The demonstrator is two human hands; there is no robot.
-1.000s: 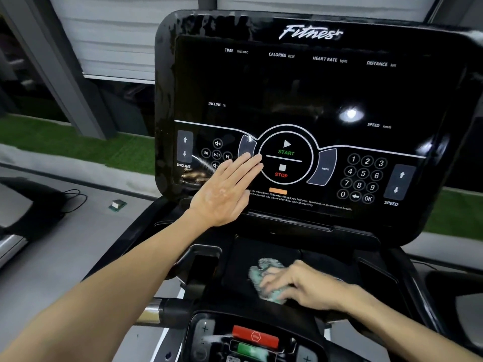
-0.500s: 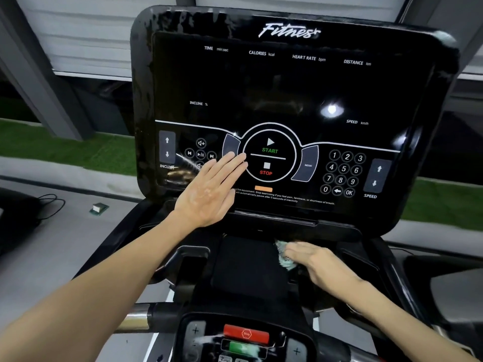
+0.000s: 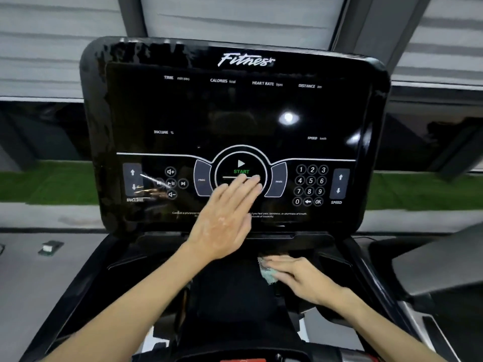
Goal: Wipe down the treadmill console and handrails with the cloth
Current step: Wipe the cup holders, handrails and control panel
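Note:
The black glossy treadmill console (image 3: 235, 113) fills the middle of the view, with a START/STOP dial, a number pad and arrow keys. My left hand (image 3: 224, 218) lies flat on its lower middle, straight fingers over the STOP area. A pale green cloth (image 3: 266, 273) sits on the black tray below the console. My right hand (image 3: 295, 275) presses it down with flat fingers; most of the cloth is hidden under the hand. Wet streaks show on the console near the incline keys (image 3: 133, 181).
Black side arms of the treadmill (image 3: 86, 283) run down on both sides of the tray. A small green and white object (image 3: 49, 248) lies on the grey floor at the left. A strip of green turf (image 3: 39, 184) and grey shutters lie beyond the console.
My left hand slid right across the console, from beside the dial onto its STOP area. My right hand with the cloth moved up the tray towards the console's base. The camera tilted up.

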